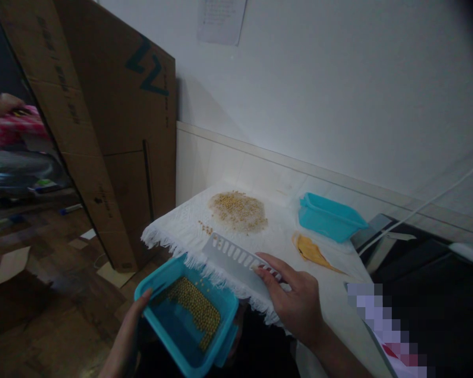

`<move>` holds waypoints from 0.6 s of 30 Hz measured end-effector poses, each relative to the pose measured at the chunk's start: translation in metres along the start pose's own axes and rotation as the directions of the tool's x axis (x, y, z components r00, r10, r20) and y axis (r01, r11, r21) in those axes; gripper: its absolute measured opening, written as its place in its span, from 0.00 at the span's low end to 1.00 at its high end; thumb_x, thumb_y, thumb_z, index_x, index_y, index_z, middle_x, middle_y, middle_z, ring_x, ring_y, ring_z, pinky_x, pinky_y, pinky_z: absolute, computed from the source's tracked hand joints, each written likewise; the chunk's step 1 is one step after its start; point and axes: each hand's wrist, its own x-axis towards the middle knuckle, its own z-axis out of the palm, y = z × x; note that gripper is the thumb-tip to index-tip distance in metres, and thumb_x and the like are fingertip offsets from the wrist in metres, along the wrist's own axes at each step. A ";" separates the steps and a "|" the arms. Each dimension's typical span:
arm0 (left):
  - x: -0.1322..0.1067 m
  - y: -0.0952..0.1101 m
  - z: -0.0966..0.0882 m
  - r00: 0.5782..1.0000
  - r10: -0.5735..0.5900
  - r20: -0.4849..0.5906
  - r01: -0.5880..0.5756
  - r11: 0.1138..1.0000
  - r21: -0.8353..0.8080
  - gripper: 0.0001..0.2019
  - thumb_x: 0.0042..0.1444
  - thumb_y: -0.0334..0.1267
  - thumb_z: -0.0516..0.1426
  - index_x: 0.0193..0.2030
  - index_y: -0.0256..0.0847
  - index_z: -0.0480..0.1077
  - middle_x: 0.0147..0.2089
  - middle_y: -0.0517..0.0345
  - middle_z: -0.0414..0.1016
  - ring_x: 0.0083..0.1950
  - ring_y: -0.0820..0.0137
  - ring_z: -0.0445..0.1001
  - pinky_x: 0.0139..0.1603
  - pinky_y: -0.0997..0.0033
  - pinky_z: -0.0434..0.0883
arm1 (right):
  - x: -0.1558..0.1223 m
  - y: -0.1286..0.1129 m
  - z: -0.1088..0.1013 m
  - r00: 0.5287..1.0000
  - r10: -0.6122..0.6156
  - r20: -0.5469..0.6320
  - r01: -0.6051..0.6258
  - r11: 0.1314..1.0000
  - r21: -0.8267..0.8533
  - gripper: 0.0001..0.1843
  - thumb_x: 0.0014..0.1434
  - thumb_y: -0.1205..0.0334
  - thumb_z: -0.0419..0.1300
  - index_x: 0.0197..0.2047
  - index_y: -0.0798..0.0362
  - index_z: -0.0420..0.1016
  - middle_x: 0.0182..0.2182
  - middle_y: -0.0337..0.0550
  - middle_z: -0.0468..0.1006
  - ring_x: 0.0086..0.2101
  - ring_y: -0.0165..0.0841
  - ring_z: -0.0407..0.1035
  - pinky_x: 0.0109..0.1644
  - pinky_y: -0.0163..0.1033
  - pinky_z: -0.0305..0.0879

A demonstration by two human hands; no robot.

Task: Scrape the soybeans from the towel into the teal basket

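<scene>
My left hand [136, 323] grips the rim of a blue plastic bin [230, 307] held tilted below the table's front edge. Yellow beans [197, 304] lie inside along its far and right sides. My right hand [294, 296] is closed on the end of a pale, flat plastic piece with a row of slots [236, 265], which rests over the cloth's fringe above the bin. On the white cloth [181, 226] beyond it lies a heap of beans [236, 207] mixed with paler, finer grains. A few loose beans [205, 228] are scattered near the slotted piece.
A second blue bin [331, 215] stands at the back right of the table, with a crumpled yellow cloth [311, 249] in front. A tall cardboard box [137, 131] rises at the left. A white cable [425, 205] crosses on the right. Someone sits at far left [16, 126].
</scene>
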 end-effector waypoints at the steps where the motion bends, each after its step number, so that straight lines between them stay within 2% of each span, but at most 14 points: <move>1: 0.000 0.000 0.001 1.000 0.001 -0.001 -0.001 1.000 -0.016 0.36 0.55 0.58 0.62 0.63 0.31 0.72 0.36 0.43 0.88 0.47 0.49 0.85 0.42 0.58 0.82 | 0.001 0.003 0.001 1.000 0.005 -0.025 -0.005 1.000 -0.024 0.12 0.68 0.60 0.60 0.46 0.53 0.85 0.29 0.42 0.87 0.21 0.30 0.78 0.30 0.29 0.75; 3: 0.000 0.000 0.001 1.000 -0.011 0.000 0.011 0.999 -0.030 0.36 0.54 0.59 0.62 0.62 0.32 0.73 0.38 0.40 0.88 0.46 0.46 0.85 0.42 0.53 0.82 | 0.002 0.014 0.003 0.997 0.017 -0.069 -0.022 0.997 -0.076 0.13 0.68 0.60 0.60 0.46 0.55 0.86 0.28 0.43 0.86 0.20 0.31 0.77 0.28 0.30 0.74; 7: 0.006 -0.002 -0.002 0.999 -0.017 -0.031 0.016 1.000 -0.026 0.34 0.56 0.57 0.61 0.63 0.37 0.73 0.35 0.46 0.88 0.43 0.46 0.86 0.42 0.49 0.82 | 0.002 0.031 0.009 0.997 0.046 -0.063 -0.053 0.993 -0.110 0.14 0.68 0.60 0.60 0.47 0.56 0.85 0.28 0.44 0.86 0.20 0.31 0.77 0.28 0.31 0.74; 9: 0.011 -0.003 -0.006 0.999 -0.013 -0.032 0.012 1.000 -0.005 0.34 0.56 0.57 0.62 0.64 0.36 0.72 0.31 0.49 0.87 0.41 0.46 0.86 0.40 0.50 0.82 | 0.001 0.034 0.010 0.997 0.060 -0.051 -0.065 0.993 -0.100 0.14 0.68 0.59 0.60 0.47 0.55 0.86 0.27 0.42 0.86 0.20 0.30 0.76 0.28 0.30 0.73; 14: 0.017 -0.006 -0.013 0.997 -0.016 0.079 0.019 0.999 -0.032 0.39 0.51 0.60 0.64 0.62 0.32 0.72 0.27 0.51 0.85 0.36 0.48 0.85 0.33 0.57 0.81 | 0.001 0.030 0.013 0.995 0.085 -0.045 -0.089 0.993 -0.079 0.15 0.68 0.58 0.59 0.47 0.54 0.86 0.26 0.41 0.85 0.19 0.29 0.74 0.28 0.30 0.73; 18: 0.015 -0.005 -0.011 0.998 -0.044 0.047 0.045 0.999 -0.026 0.42 0.52 0.60 0.64 0.65 0.30 0.70 0.27 0.50 0.85 0.35 0.49 0.85 0.32 0.58 0.81 | 0.004 0.032 0.016 0.994 0.103 -0.023 -0.104 0.992 -0.070 0.15 0.67 0.58 0.59 0.48 0.53 0.86 0.25 0.41 0.84 0.18 0.29 0.74 0.28 0.30 0.73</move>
